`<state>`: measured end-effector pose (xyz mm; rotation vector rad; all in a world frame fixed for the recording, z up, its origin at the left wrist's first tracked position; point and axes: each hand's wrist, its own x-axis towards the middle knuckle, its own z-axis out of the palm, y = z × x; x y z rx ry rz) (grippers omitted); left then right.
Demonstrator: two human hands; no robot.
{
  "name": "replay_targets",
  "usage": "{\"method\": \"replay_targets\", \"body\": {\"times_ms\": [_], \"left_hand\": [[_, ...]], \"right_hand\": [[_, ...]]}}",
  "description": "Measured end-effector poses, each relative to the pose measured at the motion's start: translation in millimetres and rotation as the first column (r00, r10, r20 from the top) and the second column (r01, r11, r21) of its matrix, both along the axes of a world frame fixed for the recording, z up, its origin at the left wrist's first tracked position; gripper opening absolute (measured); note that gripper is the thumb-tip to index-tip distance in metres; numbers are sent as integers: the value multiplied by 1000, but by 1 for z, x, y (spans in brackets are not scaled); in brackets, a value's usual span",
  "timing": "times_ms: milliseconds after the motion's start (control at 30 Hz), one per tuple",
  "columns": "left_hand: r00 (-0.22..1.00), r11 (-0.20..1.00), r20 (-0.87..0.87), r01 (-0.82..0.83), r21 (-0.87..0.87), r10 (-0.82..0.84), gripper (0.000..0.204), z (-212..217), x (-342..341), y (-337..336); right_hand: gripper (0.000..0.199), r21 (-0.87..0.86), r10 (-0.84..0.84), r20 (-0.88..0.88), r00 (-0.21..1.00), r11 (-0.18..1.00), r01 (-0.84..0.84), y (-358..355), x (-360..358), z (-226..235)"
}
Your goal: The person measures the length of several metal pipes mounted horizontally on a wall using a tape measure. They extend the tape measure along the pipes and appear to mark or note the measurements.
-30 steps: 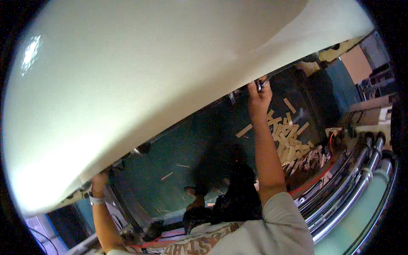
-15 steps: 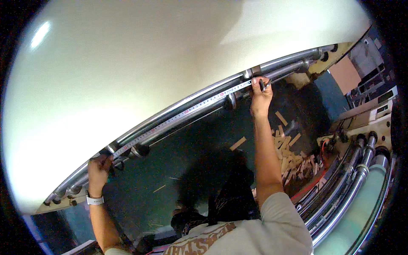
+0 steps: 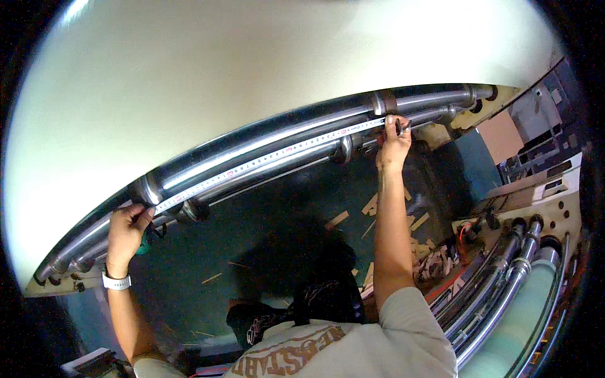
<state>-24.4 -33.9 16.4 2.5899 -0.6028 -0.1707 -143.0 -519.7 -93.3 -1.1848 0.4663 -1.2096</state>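
A white tape measure point(image 3: 258, 160) is drawn out straight along a pair of shiny metal rollers point(image 3: 265, 145). Its left part is pinched between the thumb and fingers of my left hand point(image 3: 128, 236), beside a metal collar point(image 3: 149, 188) on the upper roller. Something green point(image 3: 145, 242) shows under that hand, partly hidden. My right hand point(image 3: 394, 142) grips the other end of the tape close to a second collar point(image 3: 378, 103). A small dark and shiny piece point(image 3: 403, 128) sticks out by its fingers; its kind is unclear.
A large pale sheet point(image 3: 252, 63) rises behind the rollers. Thin strips and offcuts point(image 3: 435, 255) litter the dark floor at right. More metal rollers point(image 3: 513, 277) and a pale green one point(image 3: 520, 321) stand at lower right. A tan board point(image 3: 501, 138) is farther back.
My view has shifted, and more of the rollers' upper side shows. My left hand appears farther left and higher, its thumb now plainly on the tape. Both hands keep hold of the tape measure.
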Motion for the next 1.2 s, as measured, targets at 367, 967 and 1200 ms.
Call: {"method": "replay_targets", "body": {"times_ms": [367, 967, 1200], "left_hand": [[989, 996, 132, 80, -40, -74, 26, -6, 3, 3], [975, 986, 149, 161, 46, -166, 29, -14, 21, 26], [964, 987, 216, 146, 64, -156, 31, -11, 17, 29]], "right_hand": [[13, -35, -7, -35, 999, 999, 6, 1, -1, 2], [16, -106, -52, -227, 972, 994, 28, -4, -7, 4], [22, -225, -184, -310, 933, 967, 116, -3, -10, 9]]}}
